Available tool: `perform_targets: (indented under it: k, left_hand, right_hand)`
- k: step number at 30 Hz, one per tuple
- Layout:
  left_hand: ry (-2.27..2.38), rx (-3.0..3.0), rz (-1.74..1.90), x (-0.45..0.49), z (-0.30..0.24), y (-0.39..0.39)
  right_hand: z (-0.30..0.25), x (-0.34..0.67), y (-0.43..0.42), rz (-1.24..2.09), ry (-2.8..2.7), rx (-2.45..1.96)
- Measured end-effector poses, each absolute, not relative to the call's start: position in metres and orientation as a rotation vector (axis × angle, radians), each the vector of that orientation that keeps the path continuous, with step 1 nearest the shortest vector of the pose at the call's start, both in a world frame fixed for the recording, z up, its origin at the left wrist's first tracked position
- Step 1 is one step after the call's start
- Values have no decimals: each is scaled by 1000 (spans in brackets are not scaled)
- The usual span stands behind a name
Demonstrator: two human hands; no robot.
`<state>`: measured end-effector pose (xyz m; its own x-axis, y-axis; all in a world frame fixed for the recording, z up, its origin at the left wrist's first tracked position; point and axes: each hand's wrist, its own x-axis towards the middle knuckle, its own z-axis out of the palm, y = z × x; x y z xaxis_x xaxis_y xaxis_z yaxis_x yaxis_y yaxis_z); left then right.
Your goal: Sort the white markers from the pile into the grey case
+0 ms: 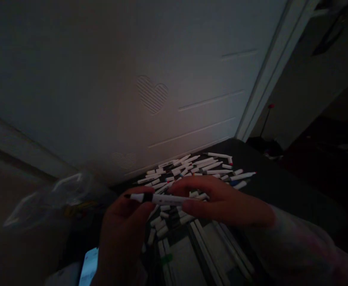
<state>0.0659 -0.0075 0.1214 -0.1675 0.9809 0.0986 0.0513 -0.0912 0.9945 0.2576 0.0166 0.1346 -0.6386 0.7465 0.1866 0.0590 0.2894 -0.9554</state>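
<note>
Both my hands hold one white marker (159, 198) level in front of me. My left hand (123, 234) pinches its left end, near the dark cap. My right hand (221, 202) grips its right part between thumb and fingers. Behind and under the hands lies a heap of several white markers (192, 169) with coloured tips, spread on a dark surface (281, 186). The room is very dim.
A pale door or panel with a heart shape (151, 94) rises behind the heap. A clear plastic bag (55, 198) lies at the left. Pale flat sheets or cases (200, 254) lie below my hands. A white frame post (269, 75) stands at the right.
</note>
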Motion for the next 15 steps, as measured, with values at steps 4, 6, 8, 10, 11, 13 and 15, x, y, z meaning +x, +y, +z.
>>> perform_targets:
  k: [4,6,8,10,11,13,15]
  left_hand:
    - [1130,1103,1391,72,128,-7]
    - [1097,1117,1457,69,131,-2]
    - [1131,1178,1586,60,133,5]
    - [1232,1214,1740,48,134,11]
    - [1281,1226,1806,41,135,13]
    - [1469,1295,1852,28,136,16]
    - [1669,1405,1817,20,137,16]
  right_hand:
    - [134,257,17,1207,-2164,-780]
    - [134,258,17,1089,-2160,-844]
    - [134,262,18,1008,-2088,-901]
    - [136,266,19,987,-1928,-940]
    - [137,268,20,985,-1832,-957]
    - [140,273,21,980,-1657,-970]
    - [142,276,23,958,-1553,-998]
